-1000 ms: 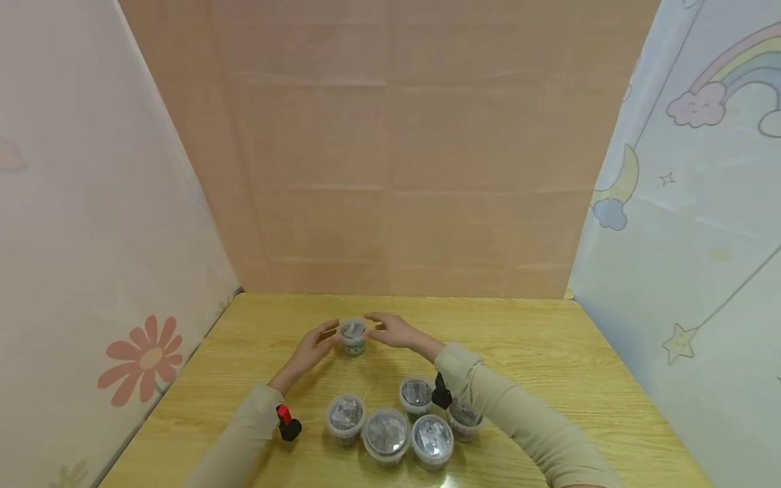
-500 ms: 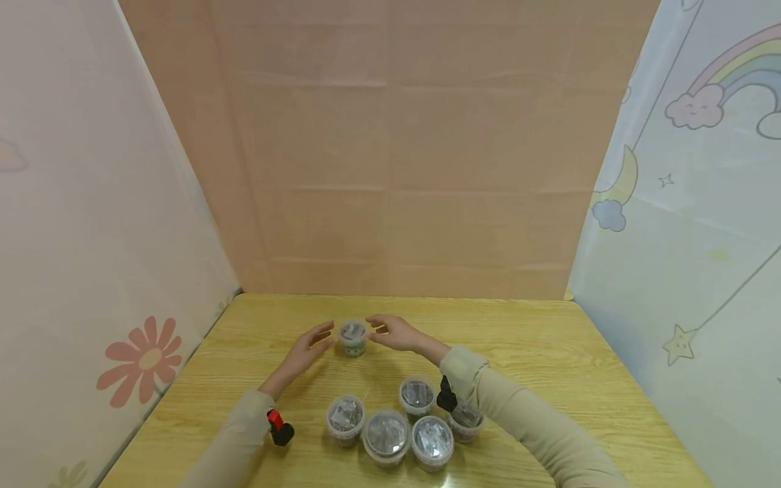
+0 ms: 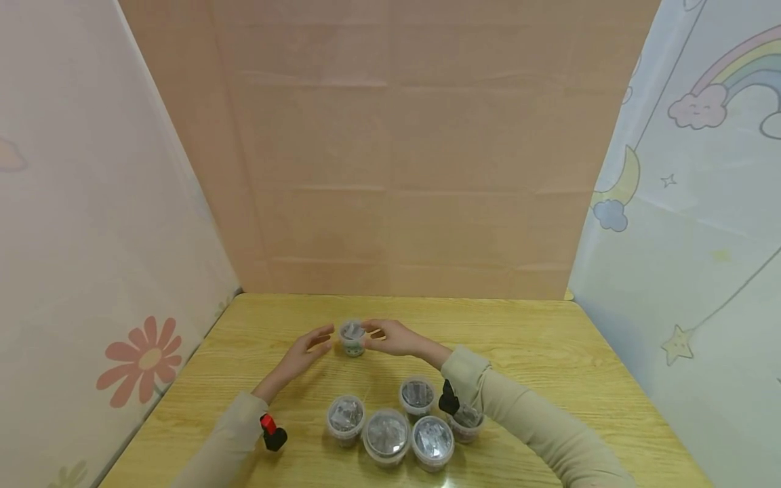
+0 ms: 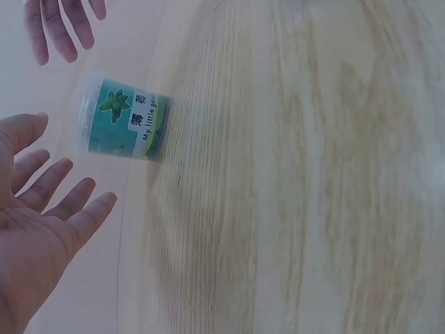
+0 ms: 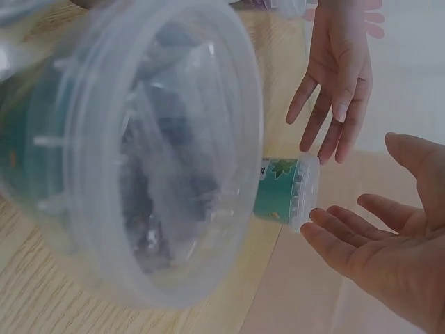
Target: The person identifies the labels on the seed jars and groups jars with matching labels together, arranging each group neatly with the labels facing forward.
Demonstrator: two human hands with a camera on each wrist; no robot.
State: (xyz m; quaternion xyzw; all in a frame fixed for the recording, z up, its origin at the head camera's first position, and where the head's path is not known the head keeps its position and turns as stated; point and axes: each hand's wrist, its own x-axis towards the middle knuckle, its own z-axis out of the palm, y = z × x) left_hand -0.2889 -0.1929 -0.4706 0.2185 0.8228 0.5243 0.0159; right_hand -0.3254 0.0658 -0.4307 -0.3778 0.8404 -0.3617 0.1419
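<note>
A small clear tub with a green leaf-printed label (image 3: 352, 344) stands upright at the far part of the table. Its wording "My little garden" shows on the tub (image 4: 128, 120) in the left wrist view. To its left is my left hand (image 3: 305, 352), fingers spread and apart from it. My right hand (image 3: 395, 338) is at its right side, fingertips at the tub's edge and seeming to touch it. In the right wrist view the fingers of my right hand (image 5: 389, 250) lie loosely extended by the lid, with my left hand (image 5: 342, 76) opposite.
Nearer on the wooden table (image 3: 537, 379) stand several similar lidded tubs, among them a larger tub (image 3: 386, 437) and one tub (image 3: 346, 415) at the left. The right forearm passes over the rightmost tub (image 3: 466, 419). A tub (image 5: 174, 153) looms close in the right wrist view.
My left hand has drawn back slightly left, away from the tub. My right hand has lowered a little and closed in on the tub's right side. The tubs look unmoved.
</note>
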